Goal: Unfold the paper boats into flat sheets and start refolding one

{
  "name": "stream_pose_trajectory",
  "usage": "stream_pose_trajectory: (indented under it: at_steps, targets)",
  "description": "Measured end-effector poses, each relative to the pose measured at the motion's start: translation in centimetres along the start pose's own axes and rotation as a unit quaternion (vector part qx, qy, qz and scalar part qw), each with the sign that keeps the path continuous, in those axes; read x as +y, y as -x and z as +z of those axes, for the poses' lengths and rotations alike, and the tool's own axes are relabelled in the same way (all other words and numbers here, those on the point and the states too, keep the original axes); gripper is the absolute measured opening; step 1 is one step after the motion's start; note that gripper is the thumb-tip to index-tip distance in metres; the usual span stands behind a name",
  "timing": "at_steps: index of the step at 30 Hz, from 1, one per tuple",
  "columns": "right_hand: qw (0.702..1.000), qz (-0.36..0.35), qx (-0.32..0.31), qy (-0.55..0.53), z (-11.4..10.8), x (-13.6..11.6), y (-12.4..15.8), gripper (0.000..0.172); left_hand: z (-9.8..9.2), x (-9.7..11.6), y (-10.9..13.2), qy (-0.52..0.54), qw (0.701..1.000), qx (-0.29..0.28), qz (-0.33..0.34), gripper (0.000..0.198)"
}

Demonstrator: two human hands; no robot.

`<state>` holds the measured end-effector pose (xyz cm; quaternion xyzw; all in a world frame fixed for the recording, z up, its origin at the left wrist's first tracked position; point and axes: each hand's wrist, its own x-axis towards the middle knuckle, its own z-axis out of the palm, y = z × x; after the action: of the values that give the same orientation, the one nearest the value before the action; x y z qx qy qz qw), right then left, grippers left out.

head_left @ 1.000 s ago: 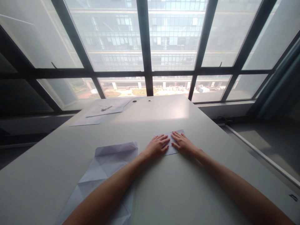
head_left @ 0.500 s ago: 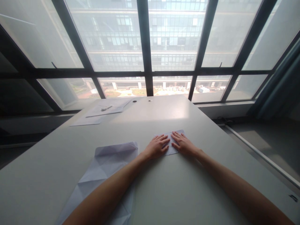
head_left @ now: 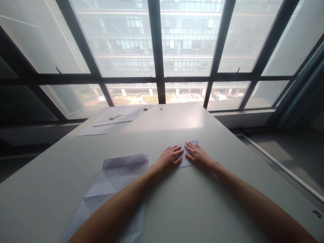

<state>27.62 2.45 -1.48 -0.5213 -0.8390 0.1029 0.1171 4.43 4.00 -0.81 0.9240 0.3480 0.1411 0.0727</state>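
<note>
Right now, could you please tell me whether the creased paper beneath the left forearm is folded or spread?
Mostly spread: the creased paper lies opened out on the table, fold lines crossing its surface.

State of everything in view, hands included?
Small white paper: flat, partly covered.
Bare left hand: open, palm down on it.
Bare right hand: open, palm down on it.
Large white paper sheet: creased, partly hidden.
Overlapping white sheets, far left: flat.
Blue-grey curtain: drawn aside.
</note>
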Motion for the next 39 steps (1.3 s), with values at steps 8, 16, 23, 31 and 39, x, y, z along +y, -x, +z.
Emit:
stream_pose_trajectory:
  at_steps: [8,16,23,31,39]
  targets:
    - [1.0,-0.007,-0.001,-0.002,-0.09,-0.07,-0.02,0.062,0.2,-0.06,0.02,0.003,1.0,0.0,-0.001,0.047]
    - [1.0,-0.008,0.001,-0.004,-0.07,-0.1,-0.01,0.061,0.34,-0.22,-0.02,0.004,1.0,0.003,0.001,0.047]
    - [1.0,-0.007,0.002,-0.007,0.05,0.04,-0.04,0.062,0.29,-0.12,0.0,0.0,1.0,0.005,0.002,0.047]
    - [1.0,-0.002,0.006,-0.006,0.31,0.2,-0.08,0.063,0.26,-0.14,0.01,-0.003,1.0,0.007,0.004,0.046]
    - [1.0,-0.006,0.004,-0.002,0.06,0.03,-0.02,0.062,0.33,-0.27,-0.02,0.001,1.0,0.003,0.004,0.047]
